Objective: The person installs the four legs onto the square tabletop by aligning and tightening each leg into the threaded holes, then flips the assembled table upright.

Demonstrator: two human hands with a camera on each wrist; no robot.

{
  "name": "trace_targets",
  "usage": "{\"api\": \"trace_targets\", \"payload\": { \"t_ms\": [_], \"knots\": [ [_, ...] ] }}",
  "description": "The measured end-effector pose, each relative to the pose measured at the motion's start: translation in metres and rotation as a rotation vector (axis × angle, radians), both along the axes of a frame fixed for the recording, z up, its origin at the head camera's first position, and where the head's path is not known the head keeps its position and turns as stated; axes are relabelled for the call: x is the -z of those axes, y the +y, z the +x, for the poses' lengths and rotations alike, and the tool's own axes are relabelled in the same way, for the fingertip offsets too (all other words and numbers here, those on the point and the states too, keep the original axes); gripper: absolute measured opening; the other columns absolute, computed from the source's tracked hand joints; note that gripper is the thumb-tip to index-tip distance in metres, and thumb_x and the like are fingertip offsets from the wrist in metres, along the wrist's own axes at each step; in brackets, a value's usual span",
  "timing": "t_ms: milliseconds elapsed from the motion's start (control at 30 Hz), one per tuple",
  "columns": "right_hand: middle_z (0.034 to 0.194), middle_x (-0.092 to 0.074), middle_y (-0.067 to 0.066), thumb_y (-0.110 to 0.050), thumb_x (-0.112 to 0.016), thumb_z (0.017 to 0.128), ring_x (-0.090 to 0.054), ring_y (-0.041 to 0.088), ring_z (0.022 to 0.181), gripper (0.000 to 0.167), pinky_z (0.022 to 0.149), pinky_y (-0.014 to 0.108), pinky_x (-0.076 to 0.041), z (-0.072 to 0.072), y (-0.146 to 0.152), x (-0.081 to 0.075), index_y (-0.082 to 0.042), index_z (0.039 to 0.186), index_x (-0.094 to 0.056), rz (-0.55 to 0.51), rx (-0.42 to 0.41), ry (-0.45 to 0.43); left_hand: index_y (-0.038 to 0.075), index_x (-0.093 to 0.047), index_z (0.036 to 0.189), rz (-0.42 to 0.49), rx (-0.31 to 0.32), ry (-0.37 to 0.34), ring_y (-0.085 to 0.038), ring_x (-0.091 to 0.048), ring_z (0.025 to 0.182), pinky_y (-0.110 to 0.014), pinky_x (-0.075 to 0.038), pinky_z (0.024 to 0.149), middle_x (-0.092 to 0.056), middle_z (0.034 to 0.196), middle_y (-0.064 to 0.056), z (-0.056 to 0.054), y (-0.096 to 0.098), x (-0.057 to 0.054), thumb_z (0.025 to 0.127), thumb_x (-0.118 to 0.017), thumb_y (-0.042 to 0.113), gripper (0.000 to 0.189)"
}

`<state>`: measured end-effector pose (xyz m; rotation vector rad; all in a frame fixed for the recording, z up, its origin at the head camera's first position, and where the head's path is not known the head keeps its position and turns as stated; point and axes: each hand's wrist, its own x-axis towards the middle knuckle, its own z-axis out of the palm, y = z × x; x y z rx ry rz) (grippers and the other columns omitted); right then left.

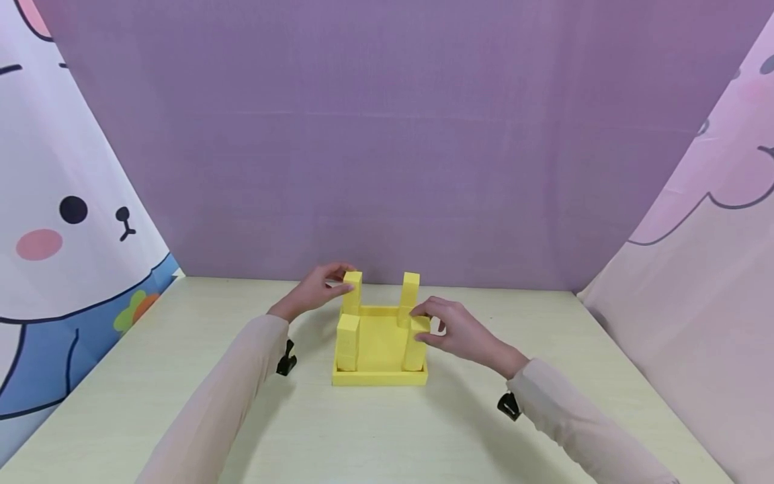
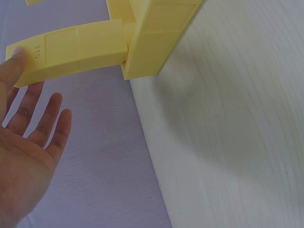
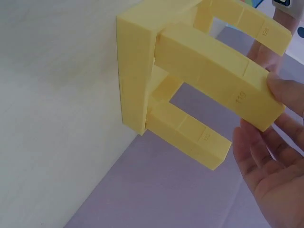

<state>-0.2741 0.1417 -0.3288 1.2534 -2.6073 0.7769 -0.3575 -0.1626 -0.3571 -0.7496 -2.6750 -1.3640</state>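
Observation:
A shallow yellow tray (image 1: 379, 379) sits on the table with a square yellow post standing at each corner. At the back left, my left hand (image 1: 317, 289) pinches the top of one post (image 1: 353, 297) between thumb and fingers; raised digits show near its end in the left wrist view. My right hand (image 1: 462, 329) grips the top of the front right post (image 1: 414, 353), thumb on one side and fingers on the other. The front left post (image 1: 347, 343) and back right post (image 1: 410, 289) stand untouched. Faint seams cross the held post (image 3: 213, 76) in the right wrist view.
The pale wood-grain table (image 1: 375, 437) ends at a purple cloth backdrop (image 1: 387, 148). Cartoon-printed curtains hang at the left (image 1: 66, 269) and right (image 1: 713, 269). Small black devices show at the left wrist (image 1: 287, 359) and right wrist (image 1: 510, 406).

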Motion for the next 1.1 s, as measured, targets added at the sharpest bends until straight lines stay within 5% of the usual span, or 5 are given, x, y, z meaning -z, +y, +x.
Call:
{"api": "trace_targets", "payload": {
  "t_ms": [267,700,1100],
  "knots": [
    [0.102,-0.062,0.0,-0.017,-0.071,0.079,-0.056,0.014,0.089,0.033,0.062,0.025,-0.052,0.001,0.0,-0.001,-0.009,0.109,-0.06,0.02,0.016,0.013,0.011,-0.054,0.121,-0.003,0.004,-0.002,-0.027,-0.057,0.105,-0.043,-0.048,0.089,-0.061,0.112,-0.01,0.0,0.0,0.0,0.088,-0.061,0.022,0.036],
    [0.112,-0.059,-0.001,-0.014,-0.068,0.082,-0.054,0.014,0.096,0.037,0.069,0.023,-0.051,-0.005,0.007,-0.016,-0.01,0.117,-0.058,0.13,-0.064,-0.113,0.012,-0.055,0.119,0.001,0.008,0.0,-0.025,-0.057,0.103,-0.042,-0.048,0.088,-0.062,0.11,-0.008,-0.001,0.0,0.002,0.088,-0.061,0.021,0.033],
    [0.103,-0.063,0.002,-0.016,-0.072,0.078,-0.059,0.015,0.088,0.036,0.062,0.017,-0.049,0.002,0.003,-0.007,-0.006,0.11,-0.061,0.061,0.027,-0.019,0.01,-0.055,0.12,-0.005,0.003,0.007,-0.026,-0.057,0.103,-0.042,-0.049,0.088,-0.061,0.112,-0.009,0.001,0.002,0.0,0.089,-0.06,0.02,0.033]
  ]
}}
